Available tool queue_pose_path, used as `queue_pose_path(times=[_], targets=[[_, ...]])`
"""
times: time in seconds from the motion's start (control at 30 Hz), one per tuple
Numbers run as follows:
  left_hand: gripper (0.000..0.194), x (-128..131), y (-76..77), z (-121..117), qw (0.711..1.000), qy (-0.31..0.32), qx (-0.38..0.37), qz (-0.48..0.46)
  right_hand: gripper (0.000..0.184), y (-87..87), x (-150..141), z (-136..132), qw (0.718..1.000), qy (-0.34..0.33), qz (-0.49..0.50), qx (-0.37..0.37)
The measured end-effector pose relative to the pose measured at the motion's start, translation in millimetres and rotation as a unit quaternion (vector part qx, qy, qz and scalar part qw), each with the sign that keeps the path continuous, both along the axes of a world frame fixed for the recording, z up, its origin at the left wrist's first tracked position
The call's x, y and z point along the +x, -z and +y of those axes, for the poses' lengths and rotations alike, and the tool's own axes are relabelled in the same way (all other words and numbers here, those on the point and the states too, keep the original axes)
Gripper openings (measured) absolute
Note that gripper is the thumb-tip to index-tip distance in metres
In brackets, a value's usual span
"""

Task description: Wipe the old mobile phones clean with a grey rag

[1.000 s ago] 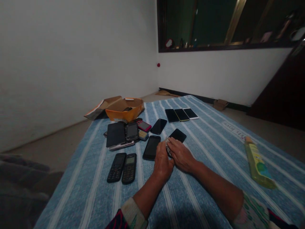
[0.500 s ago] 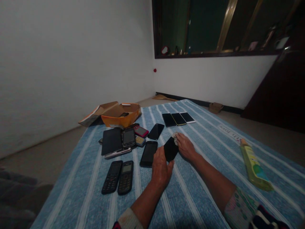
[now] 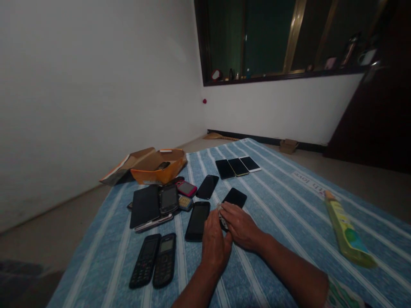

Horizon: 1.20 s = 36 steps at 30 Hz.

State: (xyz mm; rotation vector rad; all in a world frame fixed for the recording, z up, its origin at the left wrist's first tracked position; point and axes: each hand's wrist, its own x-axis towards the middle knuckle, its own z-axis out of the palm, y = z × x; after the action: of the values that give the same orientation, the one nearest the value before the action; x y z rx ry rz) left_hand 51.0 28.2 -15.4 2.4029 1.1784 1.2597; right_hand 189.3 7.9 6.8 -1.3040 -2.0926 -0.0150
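A black smartphone [image 3: 236, 197] is tilted between my two hands, its far end showing beyond my fingers. My left hand [image 3: 215, 241] grips its near left edge, thumb toward the bottom corner. Pressed onto the lower part of its screen is a crumpled pale cloth [image 3: 221, 210], bunched under the fingers of my right hand [image 3: 240, 224]. Just left of my left hand lies another black smartphone [image 3: 198, 220], and beyond it a further dark phone [image 3: 207, 187]. Two keypad phones [image 3: 165, 261] lie side by side closer to me.
A pile of phones [image 3: 147, 205] sits on the left, before an opened orange cardboard box [image 3: 160, 173]. Three smartphones [image 3: 237, 167] lie in a row farther off. At the right, a bottle of yellow-green liquid [image 3: 348, 233] rests on the striped blue cloth cover [image 3: 289, 214].
My right hand with the cloth has slid from the phone's far end down toward its near end, close to my left hand. The view has tilted slightly.
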Motion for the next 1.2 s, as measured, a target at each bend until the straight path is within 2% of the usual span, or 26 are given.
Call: queue_pose_path(times=[0.2, 0.43, 0.57, 0.7, 0.93, 1.1, 1.2], targets=[[0.059, -2.6, 7.7, 0.8, 1.0, -0.018, 0.008, 0.011, 0.055, 3.4, 3.1, 2.8, 1.0, -0.002, 0.006, -0.009], [0.06, -4.0, -1.0, -0.8, 0.998, -0.034, -0.008, 0.046, 0.054, 4.6, 4.5, 9.9, 0.999, 0.035, -0.005, -0.023], [0.059, -5.3, 0.4, -1.6, 0.996, -0.052, -0.014, 0.07, 0.051, 5.8, 7.9, 18.8, 0.997, 0.073, -0.005, -0.039], [0.06, -7.6, 3.7, -1.2, 0.996, -0.04, 0.002, 0.077, 0.05, 9.0, 17.6, 27.6, 0.991, 0.131, -0.004, -0.041], [0.056, -5.7, -2.9, -6.5, 0.996, -0.035, -0.039, 0.073, 0.041, 4.0, 34.6, 29.4, 0.978, 0.197, -0.007, -0.07], [0.057, -10.3, 6.4, -4.8, 0.996, -0.05, -0.01, 0.075, 0.042, 7.7, 31.1, 29.6, 0.973, 0.212, -0.015, -0.085], [0.06, -18.3, 15.5, -2.0, 0.994, -0.031, 0.006, 0.107, 0.045, 11.1, 26.8, 32.1, 0.973, 0.213, -0.016, -0.082]])
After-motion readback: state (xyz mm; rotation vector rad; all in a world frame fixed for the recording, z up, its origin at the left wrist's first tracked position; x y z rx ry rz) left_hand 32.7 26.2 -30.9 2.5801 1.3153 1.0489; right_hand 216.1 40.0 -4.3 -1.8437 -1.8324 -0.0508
